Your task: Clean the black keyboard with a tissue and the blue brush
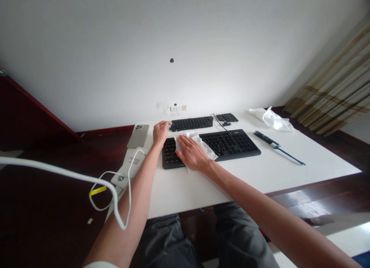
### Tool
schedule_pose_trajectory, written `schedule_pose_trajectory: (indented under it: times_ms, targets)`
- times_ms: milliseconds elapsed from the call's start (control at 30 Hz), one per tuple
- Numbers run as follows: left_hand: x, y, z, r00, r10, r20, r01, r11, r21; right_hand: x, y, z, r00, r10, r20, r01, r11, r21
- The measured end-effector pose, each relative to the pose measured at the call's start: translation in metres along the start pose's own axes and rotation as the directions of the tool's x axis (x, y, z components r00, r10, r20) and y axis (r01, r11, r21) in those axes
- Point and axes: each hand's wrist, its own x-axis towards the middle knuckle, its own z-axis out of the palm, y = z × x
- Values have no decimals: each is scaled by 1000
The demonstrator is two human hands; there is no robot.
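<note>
A black keyboard (231, 144) lies on the white table, with many of its keycaps off. My right hand (192, 154) rests flat on a white wipe (206, 144), fingers stretched out, pressing it onto the keyboard's left half. At the keyboard's far left corner is my left hand (160, 134), its fingers curled. Whatever those fingers may grip is hidden; the fingertips come close to the rows of loose black keycaps (192, 123) behind the keyboard. Another block of keycaps (227, 117) sits farther right, beside the keyboard's cable (219, 122).
A black and blue brush (266, 139) lies to the right, with a crumpled plastic bag (273, 118) behind it. On the left are a phone (138, 136) and a white device (127, 171) with a cable (72, 174) looping over my left forearm. A wall stands behind the table (179, 198).
</note>
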Motion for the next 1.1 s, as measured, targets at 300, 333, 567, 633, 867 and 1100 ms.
schedule_pose_trajectory:
  times_ms: [300,333,567,633,867,1100]
  targets:
    - [-7,3,1,996,62,70,-70,992,109,-22,32,-16,998,52,-30,-52,999,-13]
    - [-8,4,1,995,66,77,-76,989,128,-24,37,-18,998,58,-35,-59,998,-11]
    - [-11,8,0,992,62,113,-80,984,160,-47,76,-30,994,86,-74,-87,996,-14]
    - [-11,9,0,992,57,115,-75,984,161,-54,88,-35,992,98,-83,-100,995,-21]
    - [-13,10,0,993,62,105,-80,981,178,-77,124,-56,981,163,-107,-170,984,-60]
    - [-12,9,0,991,69,113,-89,980,177,-99,167,-70,963,243,-120,-255,962,-100]
